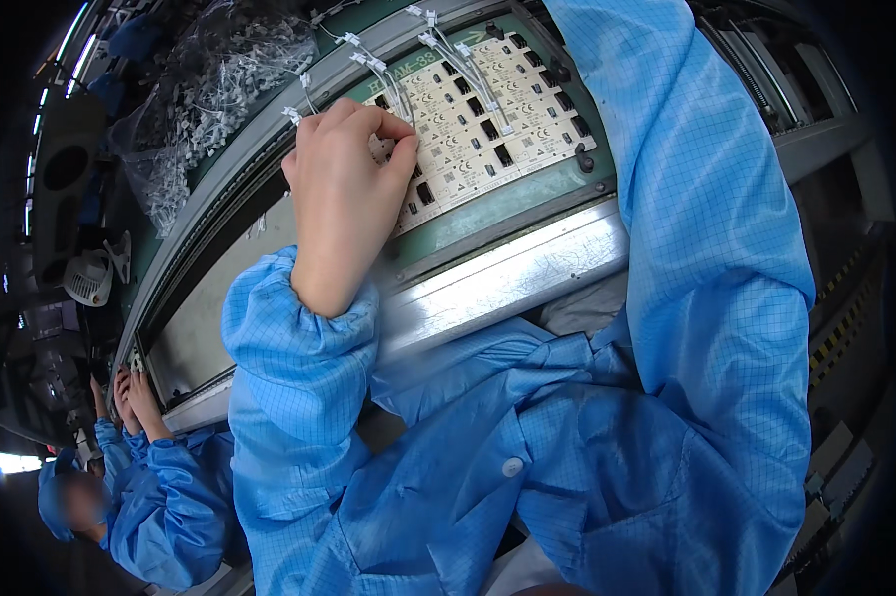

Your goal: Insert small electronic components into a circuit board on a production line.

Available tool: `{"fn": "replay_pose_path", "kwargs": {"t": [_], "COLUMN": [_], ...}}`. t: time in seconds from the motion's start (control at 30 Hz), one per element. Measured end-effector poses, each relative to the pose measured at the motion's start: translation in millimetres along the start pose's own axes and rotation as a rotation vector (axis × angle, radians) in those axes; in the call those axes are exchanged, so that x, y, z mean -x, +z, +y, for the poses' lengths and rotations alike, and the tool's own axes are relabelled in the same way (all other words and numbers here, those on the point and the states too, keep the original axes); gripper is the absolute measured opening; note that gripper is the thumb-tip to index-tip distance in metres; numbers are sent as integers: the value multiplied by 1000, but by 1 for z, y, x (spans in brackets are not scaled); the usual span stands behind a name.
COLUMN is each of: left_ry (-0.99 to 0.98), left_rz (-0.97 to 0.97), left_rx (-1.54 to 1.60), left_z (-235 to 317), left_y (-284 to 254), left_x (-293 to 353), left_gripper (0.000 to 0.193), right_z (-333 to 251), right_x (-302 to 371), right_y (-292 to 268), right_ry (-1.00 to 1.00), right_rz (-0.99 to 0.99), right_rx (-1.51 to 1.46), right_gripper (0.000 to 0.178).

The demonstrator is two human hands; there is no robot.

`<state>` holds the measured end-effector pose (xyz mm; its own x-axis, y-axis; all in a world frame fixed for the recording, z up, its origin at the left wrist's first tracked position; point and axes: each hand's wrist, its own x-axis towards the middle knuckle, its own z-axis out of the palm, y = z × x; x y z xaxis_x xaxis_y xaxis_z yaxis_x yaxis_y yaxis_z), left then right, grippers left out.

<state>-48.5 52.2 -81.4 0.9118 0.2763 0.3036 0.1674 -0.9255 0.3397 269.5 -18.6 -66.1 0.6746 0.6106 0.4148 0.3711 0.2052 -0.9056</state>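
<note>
My left hand [350, 189] is over the left part of a cream circuit board panel [527, 149] with rows of black components. Its thumb and index finger are pinched together close to the panel, and whatever is between them is hidden. Thin white wires with small connectors [375, 64] run down right beside those fingertips. A second bunch of white wires [473, 74] lies across the middle of the panel. The panel sits in a green fixture [478, 221]. My right arm [701, 159] reaches up past the panel's right side, and its hand is beyond the top of the view.
A clear plastic bag [219, 84] full of white wired connectors lies at the far left. A metal rail [507, 283] runs along the fixture's near side. Farther left, a co-worker [170, 507] in blue has both hands at the same line. A white fan-like object [90, 276] stands beyond.
</note>
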Motion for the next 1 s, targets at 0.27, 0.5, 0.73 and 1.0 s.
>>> {"fn": "replay_pose_path", "kwargs": {"t": [0.27,0.5,0.73,1.0], "left_ry": [68,230,322,322], "left_rz": [26,89,168,67], "left_rx": [-5,-124,-274,-125], "left_z": [0,0,8,10], "left_y": [2,1,5,-6], "left_x": [-2,1,3,9], "left_gripper": [9,6,5,10], "right_z": [-4,-2,-7,-27], "right_x": [1,2,3,9], "right_y": [1,4,6,16], "right_ry": [13,-4,-5,-9], "right_rz": [-11,-32,-49,-132], "right_rx": [26,31,36,-47], "right_gripper": [21,21,20,19]}}
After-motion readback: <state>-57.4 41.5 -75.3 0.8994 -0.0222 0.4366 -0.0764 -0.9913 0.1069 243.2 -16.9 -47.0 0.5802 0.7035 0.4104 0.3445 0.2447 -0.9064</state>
